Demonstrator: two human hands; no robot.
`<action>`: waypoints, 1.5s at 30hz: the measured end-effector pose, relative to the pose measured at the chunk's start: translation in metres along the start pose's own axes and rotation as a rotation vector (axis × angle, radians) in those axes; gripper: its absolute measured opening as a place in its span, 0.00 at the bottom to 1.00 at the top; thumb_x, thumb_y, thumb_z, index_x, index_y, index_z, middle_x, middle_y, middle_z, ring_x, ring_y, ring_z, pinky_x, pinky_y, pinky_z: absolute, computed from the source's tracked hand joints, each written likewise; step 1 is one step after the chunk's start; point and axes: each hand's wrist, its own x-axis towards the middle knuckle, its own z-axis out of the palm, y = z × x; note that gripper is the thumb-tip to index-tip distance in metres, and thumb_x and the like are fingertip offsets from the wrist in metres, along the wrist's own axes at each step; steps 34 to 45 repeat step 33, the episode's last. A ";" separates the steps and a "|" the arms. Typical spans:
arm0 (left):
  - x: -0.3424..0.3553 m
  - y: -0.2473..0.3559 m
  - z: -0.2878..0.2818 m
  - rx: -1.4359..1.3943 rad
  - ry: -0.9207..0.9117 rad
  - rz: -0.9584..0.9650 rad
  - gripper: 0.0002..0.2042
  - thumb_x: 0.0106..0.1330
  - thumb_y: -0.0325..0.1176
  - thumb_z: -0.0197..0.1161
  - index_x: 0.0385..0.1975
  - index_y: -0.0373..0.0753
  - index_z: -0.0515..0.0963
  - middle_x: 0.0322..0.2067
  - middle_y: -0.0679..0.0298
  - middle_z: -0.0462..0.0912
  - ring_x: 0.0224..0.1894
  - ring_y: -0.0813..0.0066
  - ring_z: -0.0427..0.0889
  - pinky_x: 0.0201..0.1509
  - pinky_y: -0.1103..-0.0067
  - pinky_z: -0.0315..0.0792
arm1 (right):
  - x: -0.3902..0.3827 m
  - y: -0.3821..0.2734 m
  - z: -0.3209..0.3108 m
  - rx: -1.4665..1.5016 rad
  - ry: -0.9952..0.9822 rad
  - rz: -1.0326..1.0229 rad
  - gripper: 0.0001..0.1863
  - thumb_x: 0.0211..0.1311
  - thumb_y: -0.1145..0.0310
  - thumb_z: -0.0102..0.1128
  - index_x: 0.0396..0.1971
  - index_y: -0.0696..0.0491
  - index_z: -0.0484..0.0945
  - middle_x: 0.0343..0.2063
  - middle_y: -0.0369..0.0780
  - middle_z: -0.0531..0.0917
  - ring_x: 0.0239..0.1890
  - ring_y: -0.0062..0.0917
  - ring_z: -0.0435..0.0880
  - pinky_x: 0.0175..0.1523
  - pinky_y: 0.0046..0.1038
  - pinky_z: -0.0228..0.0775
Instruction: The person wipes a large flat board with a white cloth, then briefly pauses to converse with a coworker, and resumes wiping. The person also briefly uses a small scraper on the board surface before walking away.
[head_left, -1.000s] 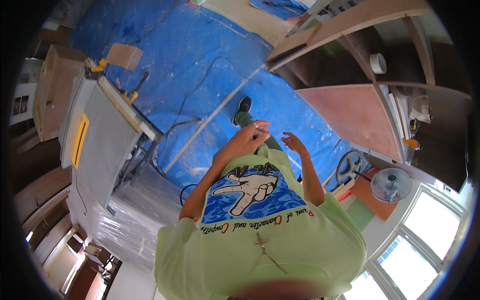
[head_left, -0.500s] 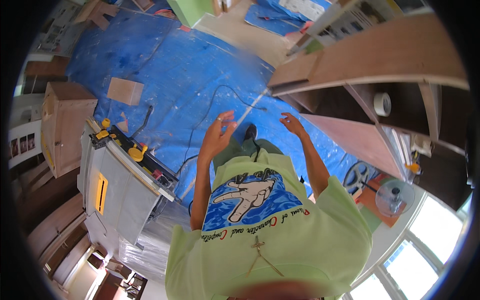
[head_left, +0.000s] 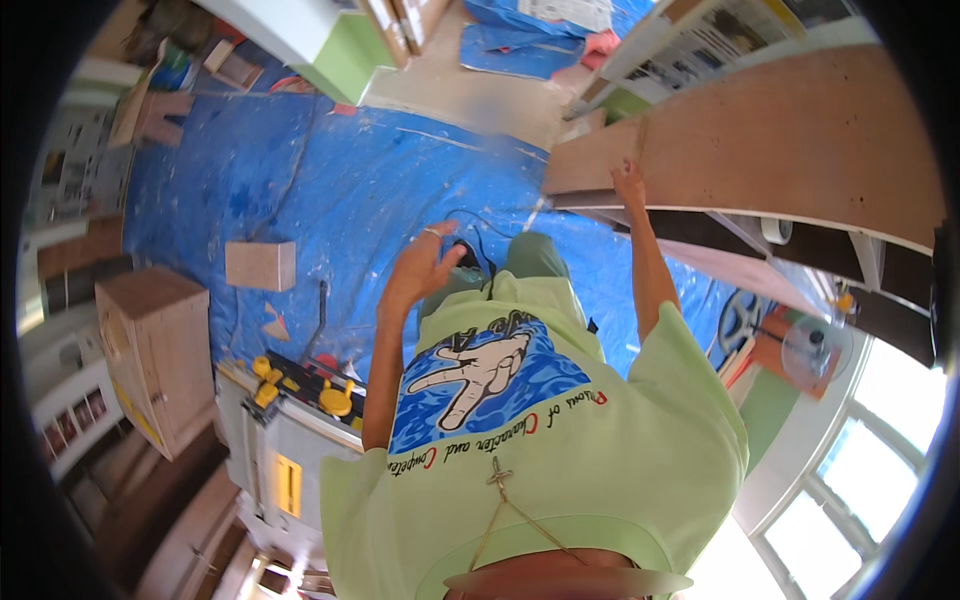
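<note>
My left hand (head_left: pixel 424 268) hangs in front of my body over the blue sheet, fingers apart, with nothing in it. Out to the right, my right hand (head_left: pixel 628 184) reaches to the top of a long wooden cabinet (head_left: pixel 760 140). Its fingertips touch the wood near the front edge, beside the end of a thin flat board (head_left: pixel 590 168) that lies there. The fingers look loosely bent and not wrapped round anything. Below that top, a white tape roll (head_left: pixel 776 231) sits in an open compartment.
Blue sheeting (head_left: pixel 380 170) covers the floor, with a black cord (head_left: pixel 482 218) by my feet. At left are a wooden block (head_left: pixel 260 266), a small wooden cabinet (head_left: pixel 160 350) and a table saw (head_left: pixel 300 440). A fan (head_left: pixel 812 345) stands at right.
My right hand has moved away from in front of me onto the cabinet top. The view has turned, and the table saw now sits lower at left. My left hand stays empty.
</note>
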 end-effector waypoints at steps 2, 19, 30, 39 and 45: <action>0.014 -0.004 -0.033 -0.039 0.013 -0.048 0.25 0.73 0.44 0.62 0.65 0.38 0.72 0.60 0.48 0.79 0.56 0.54 0.82 0.55 0.66 0.76 | 0.016 -0.001 0.000 -0.063 0.057 0.090 0.34 0.62 0.53 0.65 0.63 0.58 0.73 0.58 0.55 0.78 0.63 0.50 0.75 0.67 0.45 0.67; 0.211 -0.013 -0.022 -0.126 -0.231 -0.148 0.24 0.72 0.41 0.64 0.63 0.35 0.73 0.56 0.48 0.81 0.54 0.53 0.83 0.53 0.67 0.78 | 0.077 -0.018 0.063 -0.471 0.115 0.641 0.33 0.59 0.49 0.65 0.59 0.54 0.75 0.56 0.51 0.77 0.59 0.47 0.76 0.58 0.51 0.73; 0.500 -0.014 0.177 -0.274 -0.408 -0.069 0.33 0.69 0.47 0.66 0.68 0.33 0.67 0.60 0.42 0.76 0.63 0.48 0.77 0.66 0.65 0.71 | 0.111 -0.069 0.098 0.220 -0.298 0.379 0.32 0.54 0.66 0.73 0.59 0.59 0.74 0.47 0.57 0.80 0.52 0.53 0.80 0.57 0.46 0.73; 0.501 -0.024 0.239 -0.338 -0.456 -0.306 0.44 0.65 0.56 0.68 0.75 0.37 0.59 0.71 0.50 0.67 0.72 0.37 0.64 0.75 0.59 0.60 | 0.132 -0.067 0.080 0.545 -0.745 0.580 0.45 0.60 0.64 0.72 0.76 0.50 0.58 0.66 0.48 0.70 0.62 0.46 0.76 0.70 0.47 0.66; 0.501 -0.024 0.239 -0.338 -0.456 -0.306 0.44 0.65 0.56 0.68 0.75 0.37 0.59 0.71 0.50 0.67 0.72 0.37 0.64 0.75 0.59 0.60 | 0.132 -0.067 0.080 0.545 -0.745 0.580 0.45 0.60 0.64 0.72 0.76 0.50 0.58 0.66 0.48 0.70 0.62 0.46 0.76 0.70 0.47 0.66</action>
